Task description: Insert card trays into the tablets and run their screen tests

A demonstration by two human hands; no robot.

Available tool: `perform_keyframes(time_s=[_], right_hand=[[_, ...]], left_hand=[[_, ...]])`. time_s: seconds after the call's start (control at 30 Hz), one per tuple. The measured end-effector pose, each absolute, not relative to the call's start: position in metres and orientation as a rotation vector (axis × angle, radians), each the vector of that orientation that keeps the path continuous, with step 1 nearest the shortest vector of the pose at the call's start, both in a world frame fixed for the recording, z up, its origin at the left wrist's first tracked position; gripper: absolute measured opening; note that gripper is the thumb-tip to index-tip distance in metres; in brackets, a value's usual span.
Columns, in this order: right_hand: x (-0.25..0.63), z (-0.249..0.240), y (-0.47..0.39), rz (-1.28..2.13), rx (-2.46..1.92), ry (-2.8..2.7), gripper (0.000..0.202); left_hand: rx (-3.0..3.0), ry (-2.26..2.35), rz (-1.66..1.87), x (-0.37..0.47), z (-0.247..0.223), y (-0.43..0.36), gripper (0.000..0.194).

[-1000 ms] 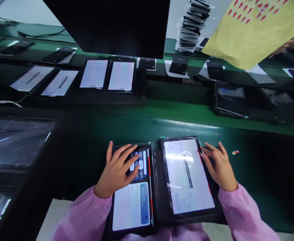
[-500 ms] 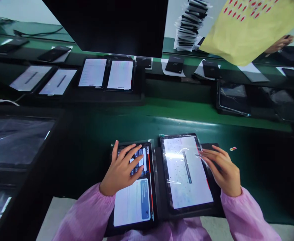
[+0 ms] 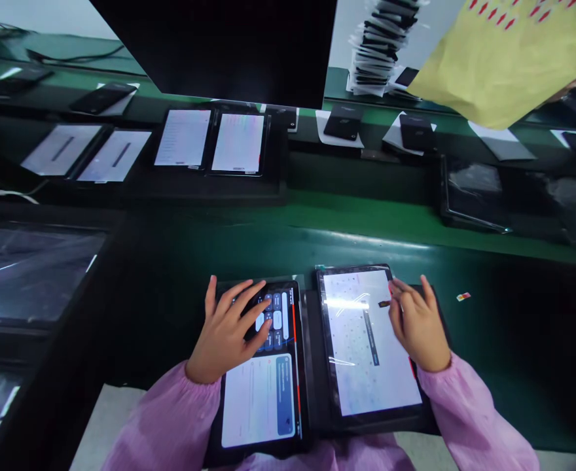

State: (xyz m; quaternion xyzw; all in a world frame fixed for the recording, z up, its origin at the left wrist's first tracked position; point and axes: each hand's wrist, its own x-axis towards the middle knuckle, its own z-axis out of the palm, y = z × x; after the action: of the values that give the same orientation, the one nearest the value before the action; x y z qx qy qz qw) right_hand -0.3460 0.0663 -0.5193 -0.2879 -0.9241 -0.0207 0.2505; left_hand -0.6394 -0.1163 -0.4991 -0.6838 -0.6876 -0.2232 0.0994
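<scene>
Two lit tablets lie side by side on a dark stand. Over the upper part of the left tablet (image 3: 258, 399), which shows blue tiles and a white panel, my left hand (image 3: 229, 327) is spread with nothing in it. The right tablet (image 3: 351, 386) has a mostly white screen with a dark bar. At its upper right edge, my right hand (image 3: 418, 320) pinches a small dark piece (image 3: 384, 304) between thumb and finger, held over the screen. What the piece is cannot be made out.
A small red and white card (image 3: 463, 297) lies right of my right hand. Lit tablets (image 3: 237, 144) stand on the shelf behind, under a big black panel (image 3: 219, 46). Further right are dark devices (image 3: 474, 196) and a hanging yellow sheet (image 3: 504, 72). Film-wrapped trays (image 3: 33, 275) are at left.
My right hand has turned and curled its fingers, and the small piece now shows its dark face. My left hand has shifted slightly left. The view has moved a little.
</scene>
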Motion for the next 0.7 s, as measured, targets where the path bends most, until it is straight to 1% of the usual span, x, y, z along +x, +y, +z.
perform_keyframes(time_s=[0.13,0.2,0.4,0.53,0.7], right_hand=[[-0.356,-0.515,0.038,0.213,-0.547,-2.611,0.015],[-0.353,-0.513,0.036,0.291,-0.517,-2.584,0.016],[-0.332,-0.514,0.065,0.213,-0.757,-2.387,0.011],[-0.334,-0.516,0.076,0.175,-0.763,-2.439,0.009],[-0.341,-0.522,0.080,0.217,-0.708,-2.548,0.012]], left_hand=[[-2.025,-2.020,-0.680,-0.638,-0.498,-0.115,0.020],[-2.024,-2.017,-0.691,-0.638,-0.498,-0.116,0.020],[-2.008,-2.030,-0.718,-0.638,-0.499,-0.115,0.020],[-2.022,-2.043,-0.697,-0.639,-0.499,-0.116,0.020],[-2.030,-2.067,-0.672,-0.640,-0.501,-0.117,0.020]])
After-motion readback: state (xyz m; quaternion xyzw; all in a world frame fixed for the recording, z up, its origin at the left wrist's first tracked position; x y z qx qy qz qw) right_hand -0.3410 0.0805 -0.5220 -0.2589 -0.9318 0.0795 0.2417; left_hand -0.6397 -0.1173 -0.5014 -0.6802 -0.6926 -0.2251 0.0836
